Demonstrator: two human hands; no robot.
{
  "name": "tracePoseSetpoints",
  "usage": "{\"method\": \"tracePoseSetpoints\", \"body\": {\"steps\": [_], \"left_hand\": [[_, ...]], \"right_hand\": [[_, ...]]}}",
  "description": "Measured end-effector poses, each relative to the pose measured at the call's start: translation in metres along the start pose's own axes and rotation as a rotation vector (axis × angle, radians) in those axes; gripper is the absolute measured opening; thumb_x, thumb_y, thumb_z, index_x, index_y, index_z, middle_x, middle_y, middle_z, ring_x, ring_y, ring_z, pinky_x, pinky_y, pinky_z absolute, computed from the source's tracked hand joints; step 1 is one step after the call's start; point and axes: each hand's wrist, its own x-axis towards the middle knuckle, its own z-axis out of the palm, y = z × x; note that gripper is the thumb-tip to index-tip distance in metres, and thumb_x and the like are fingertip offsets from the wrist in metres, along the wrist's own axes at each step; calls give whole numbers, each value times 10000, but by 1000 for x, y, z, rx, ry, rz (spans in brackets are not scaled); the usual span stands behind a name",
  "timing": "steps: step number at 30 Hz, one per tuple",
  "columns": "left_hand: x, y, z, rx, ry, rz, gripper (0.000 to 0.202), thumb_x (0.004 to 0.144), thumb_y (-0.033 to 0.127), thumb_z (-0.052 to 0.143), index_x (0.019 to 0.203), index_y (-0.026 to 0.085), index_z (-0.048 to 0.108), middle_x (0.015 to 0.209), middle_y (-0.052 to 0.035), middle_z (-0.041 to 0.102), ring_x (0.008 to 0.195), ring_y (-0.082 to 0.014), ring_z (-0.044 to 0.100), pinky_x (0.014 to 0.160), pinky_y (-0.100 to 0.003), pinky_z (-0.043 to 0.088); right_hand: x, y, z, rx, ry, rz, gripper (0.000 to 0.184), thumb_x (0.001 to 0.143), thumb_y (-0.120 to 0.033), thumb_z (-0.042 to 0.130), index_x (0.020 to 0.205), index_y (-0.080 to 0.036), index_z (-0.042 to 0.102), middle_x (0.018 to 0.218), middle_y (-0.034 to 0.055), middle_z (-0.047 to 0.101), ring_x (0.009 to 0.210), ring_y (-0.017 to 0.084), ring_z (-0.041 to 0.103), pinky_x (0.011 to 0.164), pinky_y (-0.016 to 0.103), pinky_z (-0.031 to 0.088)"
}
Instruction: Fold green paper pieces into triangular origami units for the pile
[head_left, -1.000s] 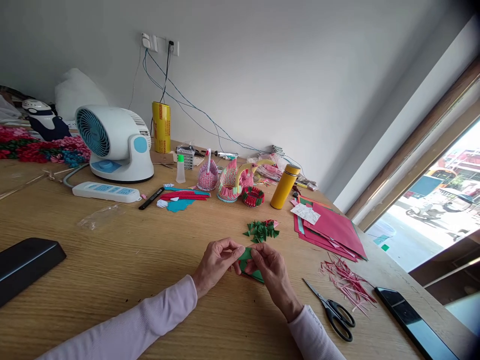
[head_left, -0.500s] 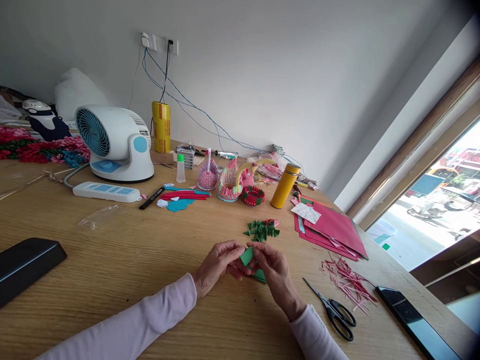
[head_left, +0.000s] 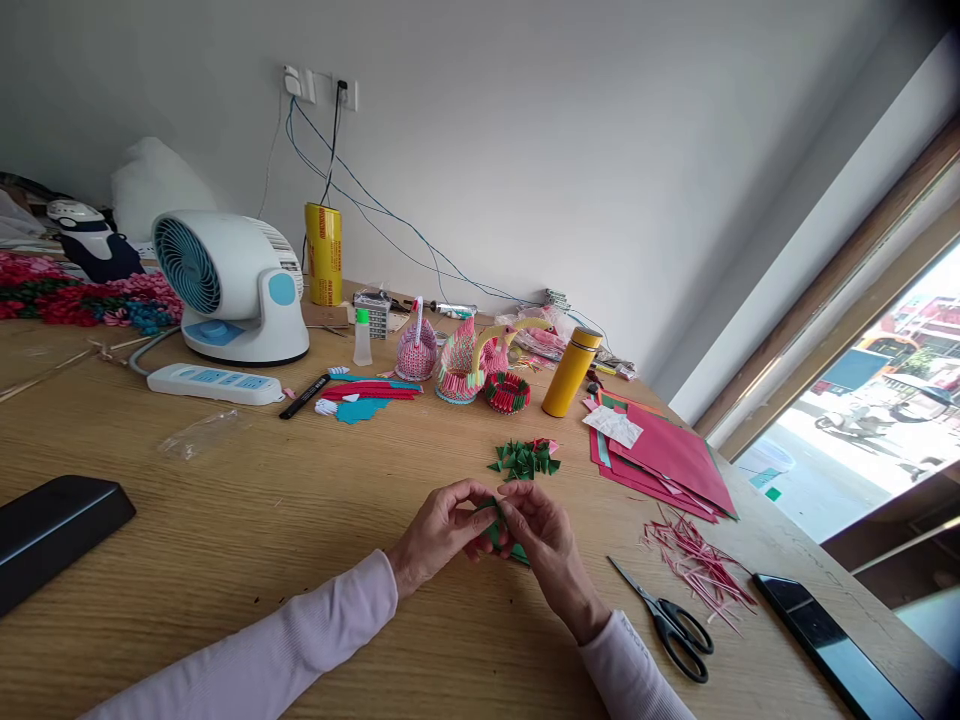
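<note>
Over the near middle of the table, my left hand (head_left: 444,530) and my right hand (head_left: 546,540) meet at the fingertips. Both are closed on a small piece of green paper (head_left: 493,532), mostly hidden by the fingers. More green paper shows beneath, by the right palm. Just beyond the hands lies a heap of folded green paper triangles (head_left: 523,460) with a bit of pink at its edge. Black-handled scissors (head_left: 667,620) rest to the right of my right wrist.
Pink paper strips (head_left: 697,565) and a phone (head_left: 825,640) lie right, below red paper sheets (head_left: 667,455). A yellow flask (head_left: 571,372), folded-paper swans (head_left: 459,368) and a small red-green paper ring (head_left: 506,393) stand behind. A fan (head_left: 232,285) and power strip (head_left: 214,383) sit left.
The green paper has turned or been folded between my fingertips, so less of its flat face shows. My hands have drawn slightly closer together.
</note>
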Motion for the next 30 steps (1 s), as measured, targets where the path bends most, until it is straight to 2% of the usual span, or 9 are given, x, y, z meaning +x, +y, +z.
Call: {"method": "tracePoseSetpoints", "body": {"steps": [4,6,10,14,17,21,24,28,30], "left_hand": [[2,-2,0,87,128,-1,313,719,421,654,778,130,553,473,40,507,393,-83,461,372,-183,365],[2,-3,0,141,165,-8,313,724,437,639,757,140,547,419,60,461,367,-77,417,358,-178,335],[0,-4,0,223,208,15,279,738,423,620,763,154,552,463,51,490,389,-80,424,355,-172,315],[0,-2,0,281,253,45,227,739,367,626,742,156,544,519,37,520,426,-79,461,394,-171,349],[1,-2,0,242,291,45,266,723,392,642,812,169,525,545,50,508,431,-84,476,381,-169,369],[3,-4,-2,132,365,-51,367,705,488,636,812,180,469,553,75,476,337,-55,394,284,-156,285],[3,-2,-3,18,281,-149,395,735,526,588,711,141,499,575,43,507,310,-20,350,278,-148,225],[1,4,-2,-156,153,-162,393,761,513,566,775,120,574,802,-48,628,428,-57,520,336,-160,307],[0,6,-1,-172,136,-172,391,746,514,587,758,123,578,761,-45,636,474,-83,560,357,-165,326]], "right_hand": [[-2,-5,1,-121,69,-31,353,910,-461,416,889,-150,581,714,23,557,598,115,531,494,212,443],[-3,-7,1,-210,84,-64,348,899,-468,430,928,-156,581,761,30,564,620,119,528,512,217,442],[-5,-9,3,-462,66,-141,336,749,-376,678,994,-194,538,772,8,593,600,119,531,531,219,424],[-4,-4,4,-569,114,-189,187,803,-299,601,952,-194,560,742,8,614,561,116,534,530,220,423],[-1,2,1,-592,188,-189,121,831,-280,551,881,-185,608,691,14,623,580,134,562,560,230,448],[1,4,-2,-559,237,-264,113,823,-267,563,842,-181,633,747,34,646,635,153,608,613,248,483],[-1,3,-3,-632,205,-410,127,834,-224,540,848,-195,663,890,63,655,765,175,622,686,266,491],[-3,2,-7,-777,117,-499,241,865,-161,458,952,-226,673,975,74,649,873,186,620,764,287,494],[-3,3,-9,-821,82,-525,273,873,-142,434,980,-232,669,994,75,646,886,183,621,777,291,497]]}}
